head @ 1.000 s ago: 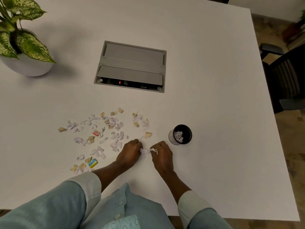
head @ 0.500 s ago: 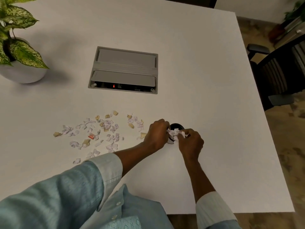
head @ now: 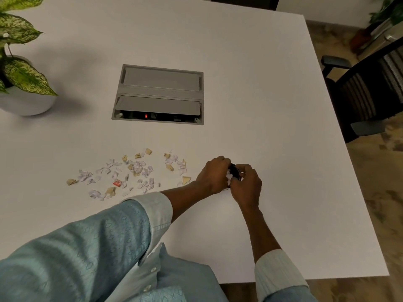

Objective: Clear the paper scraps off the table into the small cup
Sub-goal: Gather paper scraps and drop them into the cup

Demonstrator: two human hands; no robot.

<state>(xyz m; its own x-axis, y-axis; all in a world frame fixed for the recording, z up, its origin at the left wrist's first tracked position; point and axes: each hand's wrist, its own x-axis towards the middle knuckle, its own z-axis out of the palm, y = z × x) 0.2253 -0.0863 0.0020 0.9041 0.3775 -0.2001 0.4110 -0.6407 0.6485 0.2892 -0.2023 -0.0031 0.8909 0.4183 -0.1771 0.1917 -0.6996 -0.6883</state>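
Your two hands meet over the small cup point(head: 235, 172) near the middle of the table point(head: 261, 105), your left hand point(head: 214, 174) on its left side and your right hand point(head: 247, 185) on its right and near side, with a few scraps visible between them at the cup's mouth. The loose paper scraps point(head: 135, 173) lie spread on the table to the left of the cup. Farther off sits the cable box point(head: 160, 94), set into the tabletop. The potted plant point(head: 19, 68) stands at the far left, and a chair point(head: 368, 92) is beyond the table's right edge.
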